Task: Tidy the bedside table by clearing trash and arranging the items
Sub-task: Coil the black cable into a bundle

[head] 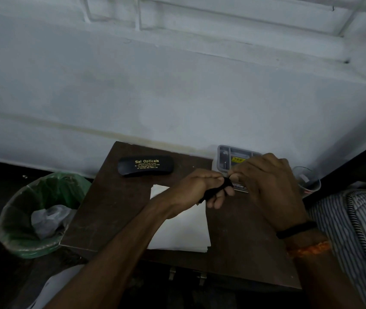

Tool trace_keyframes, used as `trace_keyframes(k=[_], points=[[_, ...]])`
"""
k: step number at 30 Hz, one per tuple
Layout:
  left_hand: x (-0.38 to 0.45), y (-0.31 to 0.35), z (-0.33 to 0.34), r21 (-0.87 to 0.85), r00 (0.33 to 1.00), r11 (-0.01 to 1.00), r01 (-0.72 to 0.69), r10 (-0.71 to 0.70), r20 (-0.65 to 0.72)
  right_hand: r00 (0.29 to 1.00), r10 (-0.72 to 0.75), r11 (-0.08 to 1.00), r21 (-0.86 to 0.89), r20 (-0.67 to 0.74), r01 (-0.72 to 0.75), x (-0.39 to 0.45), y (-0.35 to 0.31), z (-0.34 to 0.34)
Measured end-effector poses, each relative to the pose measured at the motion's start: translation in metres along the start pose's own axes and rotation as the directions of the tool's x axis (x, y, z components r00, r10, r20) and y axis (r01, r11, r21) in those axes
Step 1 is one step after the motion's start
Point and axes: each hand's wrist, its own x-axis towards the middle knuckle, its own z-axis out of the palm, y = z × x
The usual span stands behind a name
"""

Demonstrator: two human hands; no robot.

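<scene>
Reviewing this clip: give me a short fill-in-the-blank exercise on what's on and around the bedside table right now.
1. The black glasses case with gold lettering lies on the ____ wooden table.
2. Both hands, left hand and right hand, hold a small ____ object above the table.
3. The bin lined with a green bag stands to the table's ____.

Missing words: brown; black; left

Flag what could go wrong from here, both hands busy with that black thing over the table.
1. The glass stands at the table's right edge, close to the right hand; a swing of that arm could tip it.
2. The black item is pinched between both hands, left hand included; if it slips it may land on the paper, or roll off.
</scene>
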Motion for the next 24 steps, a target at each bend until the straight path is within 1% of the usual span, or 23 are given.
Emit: trace_keyframes(k=[2,3,6,8,10,11,15,17,19,20,22,23,24], points=[[0.0,0.0,-0.002,-0.047,0.999,0.999,0.025,-0.024,0.022,1.0,0.024,1.0,-0.012,0.01,-0.024,0.0,-0.004,0.001],[-0.001,-0.001,-0.003,-0.076,0.999,0.997,0.031,-0.028,0.035,0.999,0.039,0.999,0.009,0.012,-0.039,0.0,-0.007,0.002],[-0.006,-0.001,-0.008,-0.15,0.997,0.989,0.005,0.006,0.074,0.997,0.076,0.985,0.154,-0.019,-0.073,0.003,-0.011,0.006],[-0.008,0.001,-0.007,-0.204,0.996,0.979,0.005,0.013,0.084,0.997,0.054,0.97,0.239,-0.06,-0.038,0.004,-0.012,0.008],[-0.009,0.004,-0.005,-0.236,0.995,0.972,0.014,0.009,0.095,0.997,0.0,0.956,0.292,-0.082,0.024,0.003,-0.01,0.01],[-0.009,0.004,-0.003,-0.23,0.994,0.973,0.014,0.011,0.107,0.998,-0.008,0.954,0.298,-0.067,0.027,0.002,-0.01,0.011],[-0.007,0.001,-0.002,-0.145,0.992,0.989,0.028,-0.01,0.123,0.995,0.07,0.95,0.299,0.074,-0.089,-0.003,-0.009,0.015],[-0.006,-0.001,-0.003,-0.163,0.996,0.986,0.025,-0.011,0.089,0.98,0.105,0.891,0.421,0.168,-0.167,-0.004,-0.01,0.014],[-0.006,-0.003,-0.005,-0.184,0.999,0.983,0.017,-0.012,0.032,0.946,0.118,0.789,0.55,0.301,-0.273,-0.006,-0.013,0.013],[-0.006,-0.004,-0.006,-0.183,1.0,0.983,0.015,-0.014,0.006,0.929,0.114,0.749,0.584,0.352,-0.313,-0.008,-0.015,0.014],[-0.007,-0.004,-0.009,-0.166,0.999,0.986,0.014,-0.02,-0.035,0.922,0.121,0.7,0.627,0.368,-0.342,-0.009,-0.019,0.015],[-0.007,-0.004,-0.01,-0.158,0.998,0.987,0.012,-0.02,-0.054,0.926,0.13,0.661,0.666,0.354,-0.347,-0.008,-0.022,0.015],[-0.008,-0.003,-0.01,-0.15,0.997,0.989,0.001,-0.012,-0.072,0.931,0.139,0.599,0.72,0.337,-0.35,-0.007,-0.023,0.014]])
